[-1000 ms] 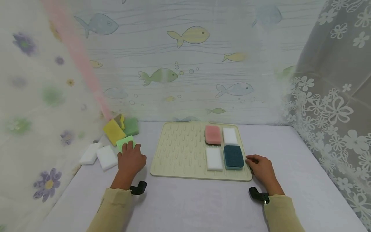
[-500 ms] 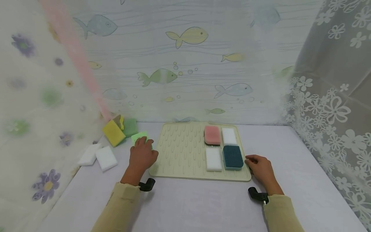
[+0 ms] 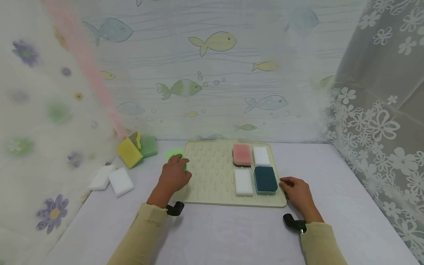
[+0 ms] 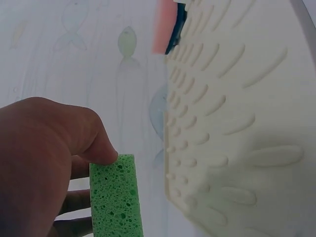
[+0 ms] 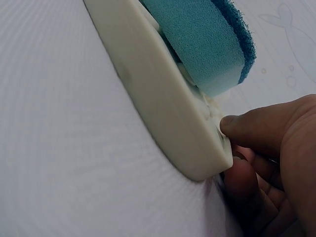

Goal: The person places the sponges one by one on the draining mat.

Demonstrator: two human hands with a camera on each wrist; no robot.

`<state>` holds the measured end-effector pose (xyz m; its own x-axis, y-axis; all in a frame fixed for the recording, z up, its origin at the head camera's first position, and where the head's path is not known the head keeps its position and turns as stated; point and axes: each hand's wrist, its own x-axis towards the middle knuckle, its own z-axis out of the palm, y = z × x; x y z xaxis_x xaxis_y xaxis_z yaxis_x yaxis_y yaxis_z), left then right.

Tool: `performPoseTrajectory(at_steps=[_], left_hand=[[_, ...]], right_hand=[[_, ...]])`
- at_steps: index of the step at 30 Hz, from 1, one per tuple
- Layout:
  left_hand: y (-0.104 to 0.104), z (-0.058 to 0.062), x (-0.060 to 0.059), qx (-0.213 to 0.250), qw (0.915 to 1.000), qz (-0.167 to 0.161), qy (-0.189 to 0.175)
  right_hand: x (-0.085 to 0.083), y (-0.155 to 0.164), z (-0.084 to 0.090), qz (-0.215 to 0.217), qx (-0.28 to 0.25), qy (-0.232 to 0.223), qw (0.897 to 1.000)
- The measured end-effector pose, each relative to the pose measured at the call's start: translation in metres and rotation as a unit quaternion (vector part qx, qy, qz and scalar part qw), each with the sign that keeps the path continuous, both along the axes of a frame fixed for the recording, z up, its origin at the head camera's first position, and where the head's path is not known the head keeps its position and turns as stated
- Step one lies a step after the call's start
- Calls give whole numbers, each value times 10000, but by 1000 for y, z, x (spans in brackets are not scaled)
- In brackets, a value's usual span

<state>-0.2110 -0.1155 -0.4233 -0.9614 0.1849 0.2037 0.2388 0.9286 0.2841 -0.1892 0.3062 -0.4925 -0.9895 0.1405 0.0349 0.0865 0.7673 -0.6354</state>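
My left hand (image 3: 173, 173) pinches a bright green sponge (image 4: 116, 197) between thumb and fingers, over the left edge of a cream, ridged drying mat (image 3: 208, 175). In the left wrist view the sponge's porous narrow side faces the camera, beside the mat. My right hand (image 3: 297, 191) holds the mat's right edge near its front corner; in the right wrist view the thumb (image 5: 247, 123) lies on the rim and the fingers are under it. On the mat's right half sit a pink sponge (image 3: 242, 154), a dark-topped teal sponge (image 3: 265, 179) and two white sponges (image 3: 243, 182).
Left of the mat, on the white-covered table (image 3: 212, 235), lie a yellow sponge (image 3: 129, 152), a duller green sponge (image 3: 148, 146), a brown-and-yellow piece (image 3: 135, 140) and two white sponges (image 3: 121, 181). Fish-patterned curtain (image 3: 212, 84) hangs behind, with lace (image 3: 381, 121) at right.
My left hand has carried the bright green sponge rightward from the pile of sponges to the mat's left edge. The right hand stays at the mat's edge.
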Motion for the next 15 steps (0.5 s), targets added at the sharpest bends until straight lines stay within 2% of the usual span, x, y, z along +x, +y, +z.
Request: performPoseTrajectory(at_steps=[15], left_hand=[[26, -7, -20, -208, 9986, -478, -122]], right_hand=[[-1, 0, 0, -8, -26, -50, 10000]])
